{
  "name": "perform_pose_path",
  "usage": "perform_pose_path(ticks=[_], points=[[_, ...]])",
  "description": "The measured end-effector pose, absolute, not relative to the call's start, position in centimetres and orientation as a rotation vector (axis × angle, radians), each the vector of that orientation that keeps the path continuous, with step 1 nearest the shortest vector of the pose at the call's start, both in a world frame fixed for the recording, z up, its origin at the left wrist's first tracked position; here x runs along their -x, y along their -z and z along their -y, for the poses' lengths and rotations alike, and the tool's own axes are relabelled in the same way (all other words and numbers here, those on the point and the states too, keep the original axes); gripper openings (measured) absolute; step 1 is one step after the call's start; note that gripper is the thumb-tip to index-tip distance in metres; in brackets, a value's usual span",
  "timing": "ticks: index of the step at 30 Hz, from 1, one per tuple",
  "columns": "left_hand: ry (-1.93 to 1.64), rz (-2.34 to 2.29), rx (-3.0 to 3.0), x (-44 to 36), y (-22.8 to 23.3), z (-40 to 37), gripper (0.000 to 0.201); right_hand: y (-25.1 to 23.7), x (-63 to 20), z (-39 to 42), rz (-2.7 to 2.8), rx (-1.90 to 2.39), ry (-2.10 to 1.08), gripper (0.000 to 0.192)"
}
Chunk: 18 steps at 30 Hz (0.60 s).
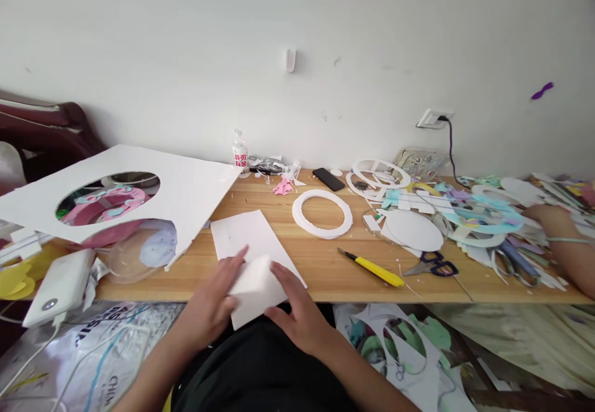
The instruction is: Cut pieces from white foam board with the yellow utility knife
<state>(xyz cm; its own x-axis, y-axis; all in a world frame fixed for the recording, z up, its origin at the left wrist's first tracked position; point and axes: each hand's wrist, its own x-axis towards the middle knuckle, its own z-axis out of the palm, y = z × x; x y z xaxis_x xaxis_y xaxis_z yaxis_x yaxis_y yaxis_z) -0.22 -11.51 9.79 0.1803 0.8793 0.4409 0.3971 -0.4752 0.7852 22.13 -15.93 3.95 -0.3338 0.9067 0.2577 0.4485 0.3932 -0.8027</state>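
A white ring (298,215) lies flat on the wooden tabletop (320,260). In front of the ring and to its left, at the edge nearest the person, both hands are clamped on a white piece (255,288). The left hand (214,303) grips its left side, and the right hand (301,316) grips its right side, fingers on top and thumb low near the front. The piece is blurred by motion, so it may be a folded sheet or a solid block; I cannot tell which. It is tilted, its lower end reaching past the tabletop's front edge. Partly behind it, to the left of the ring, a white sheet (246,232) lies flat.

Just behind the ring is a black phone (328,179); pink scraps (283,186) lie behind it to the left, with a clear bottle (240,155) farther left. Well to the left of the ring, a large white board (195,183) with a big round hole covers part of a pink object (105,209). In front of the ring, slightly right, is a yellow cutter (379,271), and beyond that to the right lie scissors (425,266). To the right of the ring are white discs (413,231), with more white rings (357,165) behind them. Far to the right of the ring, another person's arm (560,241) rests among coloured scraps.
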Motion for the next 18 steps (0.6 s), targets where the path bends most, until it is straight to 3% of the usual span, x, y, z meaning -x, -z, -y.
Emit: perform_pose_path(ticks=[3, 6, 11, 15, 18], points=[[-0.735, -1.011, -2.764, -4.0, -7.9, 8.8, 0.074, -4.2, -23.8, 16.1, 1.561, 1.22, -1.021, 0.068], [-0.537, -0.733, -3.106, -7.1, -7.2, 5.7, 0.069, -3.1, -27.1, 14.9, 1.377, 1.371, -0.969, 0.049], [-0.646, -0.866, -2.937, -10.8, -6.8, -2.4, 0.051, -1.2, -34.7, 12.6, 1.106, 1.506, -0.655, 0.046], [-0.515, -0.795, -2.904, -14.2, -4.8, -8.3, 0.045, -1.4, -39.2, 12.4, 1.017, 1.484, -0.502, 0.055], [-0.4, -0.642, -2.908, -16.4, -3.3, -10.6, 0.041, -1.9, -41.1, 12.6, 1.071, 1.493, -0.469, 0.051]])
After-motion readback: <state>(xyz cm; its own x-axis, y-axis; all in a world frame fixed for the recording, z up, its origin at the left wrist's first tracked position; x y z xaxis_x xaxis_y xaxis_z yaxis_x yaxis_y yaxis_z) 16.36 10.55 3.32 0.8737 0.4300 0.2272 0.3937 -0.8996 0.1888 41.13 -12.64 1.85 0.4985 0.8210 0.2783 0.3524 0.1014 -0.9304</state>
